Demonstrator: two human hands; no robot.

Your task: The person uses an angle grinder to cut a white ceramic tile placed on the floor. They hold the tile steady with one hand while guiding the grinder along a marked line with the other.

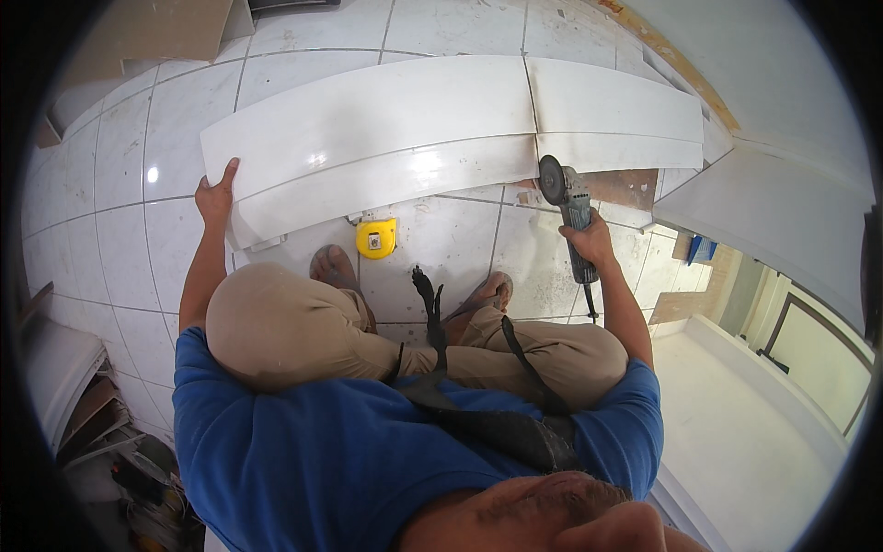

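Note:
A long white panel [368, 120] lies crosswise before me, with a lengthwise groove. My left hand [217, 193] grips its left end, thumb along the edge and the other fingers partly hidden. In my right hand [591, 239] is an angle grinder [577, 213], held around its body. The grinder's dark disc [552, 179] is at the panel's near edge, beside a dark line [532, 101] running across the panel; contact cannot be made out. Brownish marks show along that line. A yellow tape measure [375, 239] sits on the floor between the panel and my feet.
Under the panel's right part is a brown board [630, 189]. The grinder's cord [590, 302] hangs toward my right knee. Black straps [430, 308] dangle over my legs. A white tray-like piece [736, 442] stands at lower right, tools and scraps [147, 469] at lower left. White floor tiles [120, 175] surround me.

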